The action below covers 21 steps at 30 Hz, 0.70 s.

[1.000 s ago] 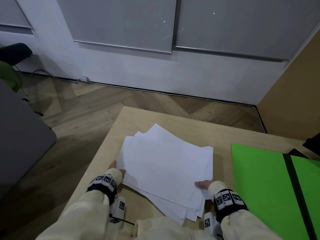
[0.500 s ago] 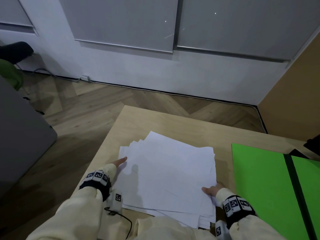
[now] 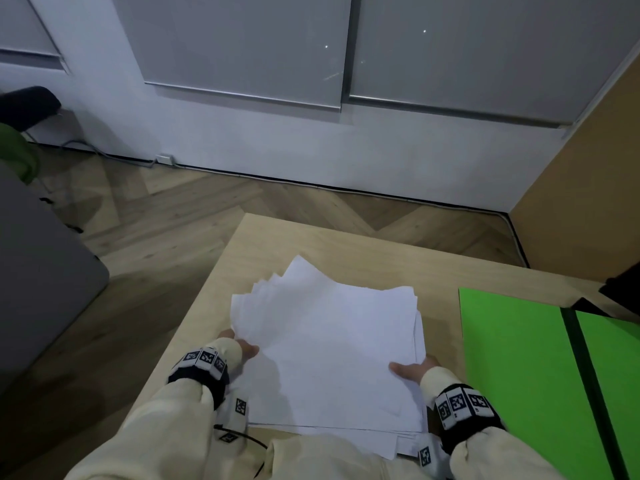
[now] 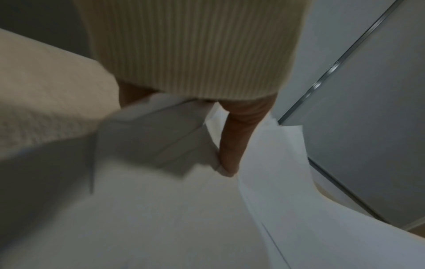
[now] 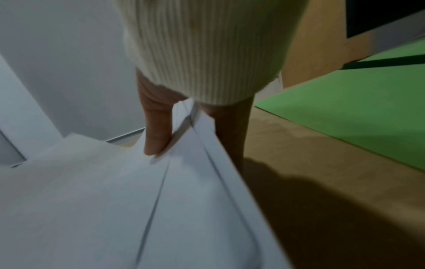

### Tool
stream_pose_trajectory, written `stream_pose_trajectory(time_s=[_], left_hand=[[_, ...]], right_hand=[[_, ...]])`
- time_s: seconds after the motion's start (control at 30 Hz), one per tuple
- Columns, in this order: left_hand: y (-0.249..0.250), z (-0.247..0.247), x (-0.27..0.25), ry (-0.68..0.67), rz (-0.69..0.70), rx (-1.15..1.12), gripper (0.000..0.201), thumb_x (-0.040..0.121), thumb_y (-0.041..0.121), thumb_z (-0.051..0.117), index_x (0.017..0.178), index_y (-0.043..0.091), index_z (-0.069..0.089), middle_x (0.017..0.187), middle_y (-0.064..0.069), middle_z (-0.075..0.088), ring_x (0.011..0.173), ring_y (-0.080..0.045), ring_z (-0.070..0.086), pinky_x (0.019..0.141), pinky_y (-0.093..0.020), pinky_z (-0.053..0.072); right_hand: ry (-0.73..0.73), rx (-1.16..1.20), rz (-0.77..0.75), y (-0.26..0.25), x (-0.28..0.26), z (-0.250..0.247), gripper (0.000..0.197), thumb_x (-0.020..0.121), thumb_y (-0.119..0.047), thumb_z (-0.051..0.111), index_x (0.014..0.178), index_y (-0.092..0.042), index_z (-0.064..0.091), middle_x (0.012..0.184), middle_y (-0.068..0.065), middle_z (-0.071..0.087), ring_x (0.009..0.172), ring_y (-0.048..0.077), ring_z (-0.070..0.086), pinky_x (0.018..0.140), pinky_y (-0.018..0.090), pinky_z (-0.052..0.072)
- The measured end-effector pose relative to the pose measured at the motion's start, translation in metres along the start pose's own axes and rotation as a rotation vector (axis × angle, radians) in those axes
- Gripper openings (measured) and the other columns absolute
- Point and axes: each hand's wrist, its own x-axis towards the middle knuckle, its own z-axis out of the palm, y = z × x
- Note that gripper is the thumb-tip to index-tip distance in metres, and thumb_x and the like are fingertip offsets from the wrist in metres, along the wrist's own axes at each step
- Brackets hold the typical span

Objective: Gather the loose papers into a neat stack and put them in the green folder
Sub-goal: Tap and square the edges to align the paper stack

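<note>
A loose pile of white papers (image 3: 329, 348) lies fanned on the wooden table (image 3: 311, 244), its far corners splayed out. My left hand (image 3: 244, 348) holds the pile's left edge, with the thumb (image 4: 232, 145) on top and the fingers hidden under the sheets. Over at the right edge, my right hand (image 3: 410, 368) pinches the papers (image 5: 115, 200) between the thumb (image 5: 156, 134) above and a finger (image 5: 232, 136) below. The green folder (image 3: 512, 358) lies open and flat to the right, with a black spine; it also shows in the right wrist view (image 5: 356, 109).
The table's left edge runs close to my left wrist, with wooden floor beyond. A grey block (image 3: 41, 271) stands on the left of the floor. A wooden panel (image 3: 588, 168) rises behind the folder, and a black object (image 3: 623, 289) sits at the table's far right.
The pile has turned and drawn in to a squarer shape. Both hands have shifted from its near corners to grip its left and right edges.
</note>
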Motion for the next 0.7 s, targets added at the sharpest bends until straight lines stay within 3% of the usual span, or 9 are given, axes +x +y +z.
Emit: stream_pose_trajectory(time_s=[0.07, 0.17, 0.23, 0.3, 0.37, 0.47, 0.63, 0.7], left_hand=[[-0.004, -0.001, 0.0, -0.016, -0.025, -0.019, 0.082, 0.088, 0.029, 0.061, 0.147, 0.0, 0.013, 0.156, -0.012, 0.019, 0.143, -0.025, 0.026, 0.116, -0.03, 0.026], [-0.004, 0.002, 0.001, -0.066, -0.017, -0.197, 0.071, 0.081, 0.015, 0.069, 0.14, -0.005, 0.033, 0.145, -0.021, 0.04, 0.132, -0.032, 0.043, 0.11, -0.037, 0.037], [-0.001, 0.003, 0.003, -0.052, -0.03, -0.409, 0.075, 0.08, 0.022, 0.071, 0.139, -0.007, 0.034, 0.144, -0.022, 0.042, 0.131, -0.036, 0.044, 0.109, -0.039, 0.035], [0.003, 0.005, 0.003, -0.014, -0.063, -0.47, 0.077, 0.085, 0.037, 0.062, 0.142, -0.004, 0.03, 0.149, -0.02, 0.035, 0.137, -0.035, 0.036, 0.114, -0.038, 0.026], [0.004, 0.008, 0.003, 0.041, -0.08, -0.436, 0.071, 0.089, 0.041, 0.055, 0.139, -0.005, 0.035, 0.147, -0.021, 0.038, 0.136, -0.035, 0.037, 0.113, -0.037, 0.026], [-0.002, 0.011, -0.001, 0.041, -0.075, -0.375, 0.06, 0.09, 0.031, 0.058, 0.134, -0.007, 0.043, 0.14, -0.022, 0.047, 0.131, -0.035, 0.045, 0.108, -0.034, 0.033], [-0.004, 0.011, -0.01, 0.016, -0.012, -0.257, 0.052, 0.088, 0.022, 0.061, 0.13, -0.005, 0.048, 0.136, -0.021, 0.052, 0.127, -0.032, 0.049, 0.103, -0.033, 0.037], [-0.007, 0.01, -0.011, 0.001, 0.013, -0.221, 0.047, 0.088, 0.02, 0.061, 0.127, -0.005, 0.051, 0.132, -0.021, 0.055, 0.123, -0.032, 0.052, 0.101, -0.033, 0.039]], right_hand=[[-0.002, 0.005, 0.012, -0.001, -0.003, -0.002, 0.101, 0.078, -0.047, 0.067, 0.147, 0.0, 0.011, 0.157, 0.013, 0.017, 0.143, 0.028, 0.024, 0.114, 0.035, 0.027], [-0.01, -0.012, 0.023, -0.007, -0.011, -0.001, 0.102, 0.077, -0.048, 0.068, 0.147, 0.0, 0.011, 0.156, 0.012, 0.017, 0.143, 0.027, 0.025, 0.115, 0.035, 0.027], [0.008, -0.037, 0.035, -0.01, -0.016, 0.002, 0.101, 0.078, -0.05, 0.065, 0.147, 0.0, 0.009, 0.157, 0.012, 0.016, 0.144, 0.026, 0.024, 0.115, 0.033, 0.028], [0.027, -0.047, 0.025, -0.01, -0.017, 0.008, 0.097, 0.08, -0.054, 0.059, 0.147, -0.002, 0.011, 0.156, 0.01, 0.017, 0.143, 0.024, 0.025, 0.115, 0.031, 0.029], [0.009, -0.083, 0.005, -0.012, -0.018, 0.01, 0.088, 0.081, -0.054, 0.057, 0.146, -0.006, 0.021, 0.154, 0.007, 0.027, 0.141, 0.022, 0.031, 0.114, 0.029, 0.031], [-0.048, -0.065, -0.032, -0.015, -0.016, 0.01, 0.076, 0.08, -0.043, 0.066, 0.14, -0.007, 0.036, 0.146, 0.009, 0.043, 0.133, 0.025, 0.043, 0.108, 0.03, 0.035], [-0.06, -0.094, 0.047, -0.016, -0.013, 0.003, 0.091, 0.082, -0.052, 0.059, 0.145, 0.001, 0.02, 0.154, 0.012, 0.026, 0.141, 0.026, 0.03, 0.11, 0.029, 0.03], [-0.111, -0.112, 0.035, -0.015, -0.017, 0.002, 0.109, 0.071, -0.06, 0.066, 0.146, 0.002, 0.016, 0.156, 0.012, 0.021, 0.142, 0.026, 0.027, 0.114, 0.03, 0.028]])
